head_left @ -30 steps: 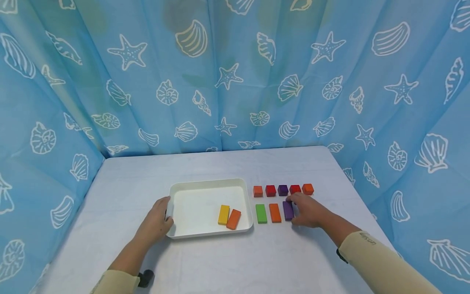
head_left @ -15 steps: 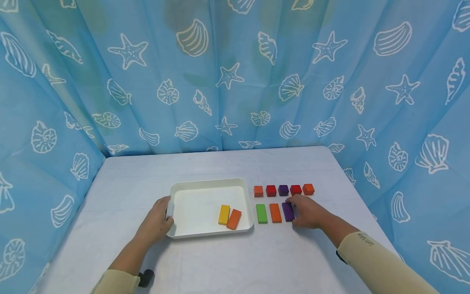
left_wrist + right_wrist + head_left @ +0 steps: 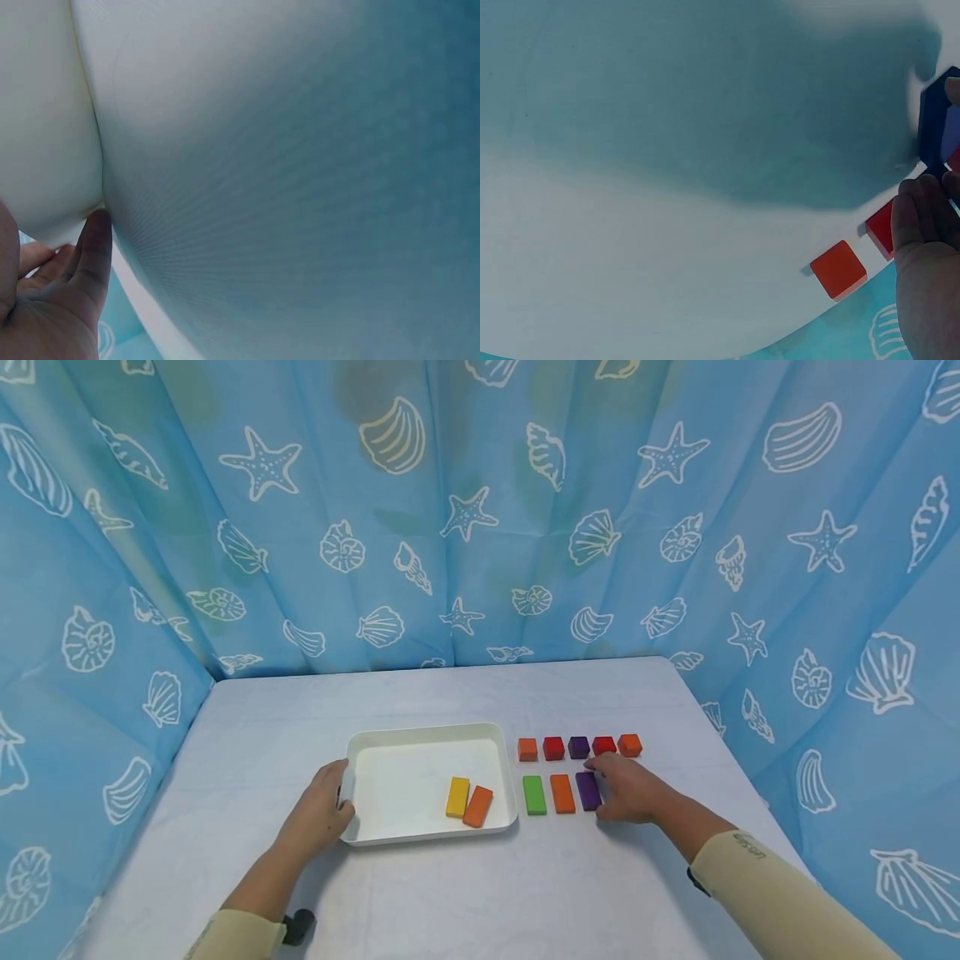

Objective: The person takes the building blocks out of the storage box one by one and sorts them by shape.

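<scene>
My left hand [image 3: 318, 806] holds the left side of a white rectangular tray [image 3: 420, 838], fingers and thumb along its wall. In the left wrist view, that hand's fingers [image 3: 94, 255] reach up to the tray's edge. A yellow block [image 3: 457, 797] and an orange block [image 3: 477, 807] lie flat inside the tray, towards its right. To the right of the tray, my right hand [image 3: 632, 789] pinches a purple rectangular block [image 3: 587, 792] by its ends, thumb at the near end and fingers at the far one. The right wrist view shows this purple block [image 3: 932, 116] only partly, at its right edge.
A green block [image 3: 534, 795] and another orange block [image 3: 562, 794] lie between tray and purple block. Behind them runs a row of cubes: orange [image 3: 527, 750], red [image 3: 553, 748], purple [image 3: 578, 747], red [image 3: 603, 745] and orange [image 3: 629, 745]. A blue shell-patterned curtain [image 3: 465, 568] surrounds the white-covered table.
The purple block has turned slightly under my right hand, its far end shifting a little left. The left hand and the tray have stayed in place.
</scene>
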`<state>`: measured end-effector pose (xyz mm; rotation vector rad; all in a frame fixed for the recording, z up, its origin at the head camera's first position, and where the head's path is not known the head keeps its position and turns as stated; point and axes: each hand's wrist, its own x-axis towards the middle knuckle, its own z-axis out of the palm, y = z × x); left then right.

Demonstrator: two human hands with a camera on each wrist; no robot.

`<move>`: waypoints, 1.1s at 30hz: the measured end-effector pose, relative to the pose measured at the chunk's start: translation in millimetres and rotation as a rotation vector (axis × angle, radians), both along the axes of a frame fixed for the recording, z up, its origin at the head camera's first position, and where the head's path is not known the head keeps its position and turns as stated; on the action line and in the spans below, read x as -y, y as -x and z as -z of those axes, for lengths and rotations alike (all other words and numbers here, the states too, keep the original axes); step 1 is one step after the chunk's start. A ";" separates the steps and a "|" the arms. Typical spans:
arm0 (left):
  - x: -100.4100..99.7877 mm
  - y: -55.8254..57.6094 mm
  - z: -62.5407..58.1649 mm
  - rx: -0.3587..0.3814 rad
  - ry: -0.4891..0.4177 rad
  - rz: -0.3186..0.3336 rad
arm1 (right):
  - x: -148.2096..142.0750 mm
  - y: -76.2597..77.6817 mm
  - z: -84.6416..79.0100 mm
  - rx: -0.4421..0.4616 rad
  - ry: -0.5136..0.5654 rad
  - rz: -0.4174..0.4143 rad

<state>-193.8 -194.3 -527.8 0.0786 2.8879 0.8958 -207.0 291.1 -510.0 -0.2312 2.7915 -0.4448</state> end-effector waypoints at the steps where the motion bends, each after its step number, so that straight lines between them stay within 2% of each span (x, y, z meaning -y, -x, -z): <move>1: 0.4 0.1 -0.2 0.000 0.001 0.000 | 1.2 0.7 -1.5 -0.003 -0.002 -0.002; 16: 0.9 -1.6 -4.3 0.005 0.013 -0.014 | 43.0 21.5 -27.7 0.028 0.023 0.003; 26: -0.5 -0.9 -4.0 -0.010 0.000 0.007 | 84.6 30.8 -43.1 0.036 0.034 -0.075; 33: 0.3 -0.6 -3.8 0.001 0.010 -0.005 | 127.3 32.5 -44.5 0.068 0.084 -0.143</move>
